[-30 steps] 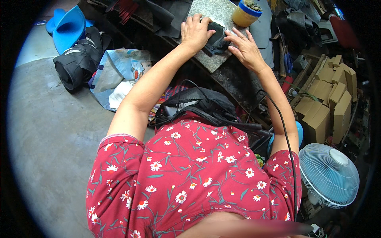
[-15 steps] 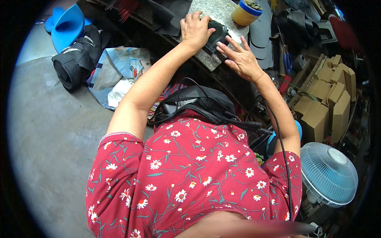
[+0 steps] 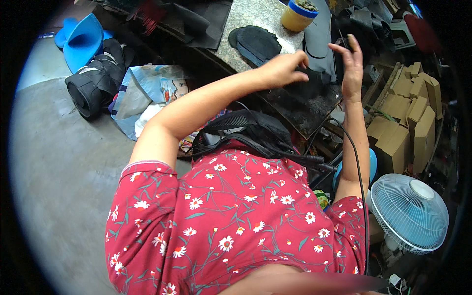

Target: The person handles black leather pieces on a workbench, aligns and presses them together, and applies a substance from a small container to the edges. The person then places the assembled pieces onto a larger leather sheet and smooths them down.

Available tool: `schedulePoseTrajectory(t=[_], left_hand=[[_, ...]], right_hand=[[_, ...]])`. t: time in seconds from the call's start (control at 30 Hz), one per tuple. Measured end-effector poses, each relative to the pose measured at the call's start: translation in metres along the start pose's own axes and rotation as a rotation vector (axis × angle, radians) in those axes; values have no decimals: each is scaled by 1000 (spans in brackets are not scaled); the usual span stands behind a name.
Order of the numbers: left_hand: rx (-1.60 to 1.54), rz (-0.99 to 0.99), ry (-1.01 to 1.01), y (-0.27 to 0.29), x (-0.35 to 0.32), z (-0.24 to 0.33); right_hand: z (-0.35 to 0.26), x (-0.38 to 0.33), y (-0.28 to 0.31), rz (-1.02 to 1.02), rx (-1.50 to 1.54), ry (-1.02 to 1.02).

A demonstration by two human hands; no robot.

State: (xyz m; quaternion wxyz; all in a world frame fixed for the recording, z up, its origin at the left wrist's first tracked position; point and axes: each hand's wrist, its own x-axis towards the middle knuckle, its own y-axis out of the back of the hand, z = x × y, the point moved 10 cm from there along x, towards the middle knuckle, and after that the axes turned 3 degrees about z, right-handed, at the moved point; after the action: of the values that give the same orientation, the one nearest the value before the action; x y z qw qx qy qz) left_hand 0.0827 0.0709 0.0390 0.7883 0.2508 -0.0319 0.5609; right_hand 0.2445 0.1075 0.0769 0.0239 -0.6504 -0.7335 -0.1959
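On the grey stone counter (image 3: 255, 14), a yellow jar (image 3: 296, 14) with a blue lid was seen at the far edge; what it held could not be made out. Two dark sole pieces (image 3: 258, 43) lay just left of it. The left hand (image 3: 282, 69) was curled, fingertips pinched on a black piece (image 3: 314, 78) lying on the dark mat (image 3: 305, 105). The right hand (image 3: 349, 64) was raised open, fingers spread, holding nothing. Cardboard boxes (image 3: 408, 118) stood to the right, their contents hidden, and a fan (image 3: 408, 211) was partly cut off.
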Motion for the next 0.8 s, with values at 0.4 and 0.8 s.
schedulePoseTrajectory(t=[0.4, 0.8], left_hand=[[935, 133, 94, 95, -10, -58], [587, -9, 315, 80, -6, -83]], right_hand=[[59, -9, -111, -352, 135, -294], [52, -9, -132, -403, 44, -139]])
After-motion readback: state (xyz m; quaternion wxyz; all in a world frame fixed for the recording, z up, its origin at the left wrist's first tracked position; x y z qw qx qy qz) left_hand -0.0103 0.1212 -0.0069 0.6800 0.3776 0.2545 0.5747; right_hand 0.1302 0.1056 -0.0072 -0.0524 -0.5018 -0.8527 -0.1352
